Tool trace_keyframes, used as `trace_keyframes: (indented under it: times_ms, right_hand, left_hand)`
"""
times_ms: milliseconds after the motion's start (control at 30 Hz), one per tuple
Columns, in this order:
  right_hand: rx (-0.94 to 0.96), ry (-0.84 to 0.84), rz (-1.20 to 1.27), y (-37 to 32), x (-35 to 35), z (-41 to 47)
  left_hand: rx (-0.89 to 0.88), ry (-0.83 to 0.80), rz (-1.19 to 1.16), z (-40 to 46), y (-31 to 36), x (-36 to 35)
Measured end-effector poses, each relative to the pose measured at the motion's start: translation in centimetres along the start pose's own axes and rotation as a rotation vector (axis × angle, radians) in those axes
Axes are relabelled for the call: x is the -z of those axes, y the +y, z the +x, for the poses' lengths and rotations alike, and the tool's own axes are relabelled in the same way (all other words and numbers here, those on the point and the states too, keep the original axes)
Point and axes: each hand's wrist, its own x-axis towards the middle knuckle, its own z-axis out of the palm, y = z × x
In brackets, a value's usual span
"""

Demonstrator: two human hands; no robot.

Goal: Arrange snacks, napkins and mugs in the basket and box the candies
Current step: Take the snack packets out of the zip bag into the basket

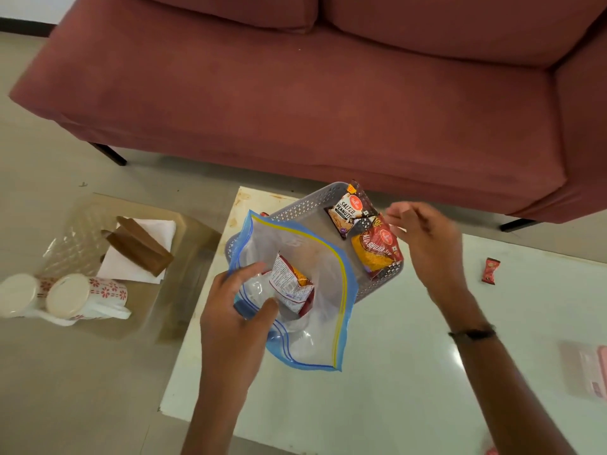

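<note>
My left hand (pixel 238 298) grips a clear zip bag (pixel 315 323) with a blue and yellow seal, held over the near left part of a grey perforated basket (pixel 295 208). One snack packet (pixel 292 287) is still inside the bag. A salted peanuts packet (pixel 348 208) and an orange-red bhujia packet (pixel 376 252) lie in the basket's right side. My right hand (pixel 423 234) hovers just right of those packets, fingers loosely curled, holding nothing. A small red candy (pixel 490 270) lies on the white table (pixel 410 372) to the right.
On a low glass side table (pixel 157 323) at left stand two upturned white mugs (pixel 70 297) with red flowers and white napkins (pixel 138 254) in a brown holder. A pink box (pixel 588 369) sits at the table's right edge. A red sofa (pixel 295 93) is beyond.
</note>
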Motion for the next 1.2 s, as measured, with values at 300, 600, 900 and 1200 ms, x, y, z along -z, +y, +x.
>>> trace_keyframes:
  times_ms: [300, 600, 900, 1200]
  right_hand:
    - [0.183, -0.872, -0.718, -6.7, -8.0, -5.7]
    - [0.071, -0.713, -1.182, 2.1, -14.1, -5.4]
    - [0.142, -0.670, -0.908, 0.1, -11.8, -6.6]
    - [0.601, -0.318, -0.864, -5.2, -4.4, -10.6]
  left_hand:
    - [-0.096, 0.021, 0.070, -1.7, 1.4, 0.1]
    - [-0.171, 0.031, 0.121, -2.5, 0.4, -0.4]
    - [-0.163, 0.053, 0.099, -2.0, -0.4, 0.1]
    - [-0.097, 0.087, 0.098, -1.7, -1.2, 1.7]
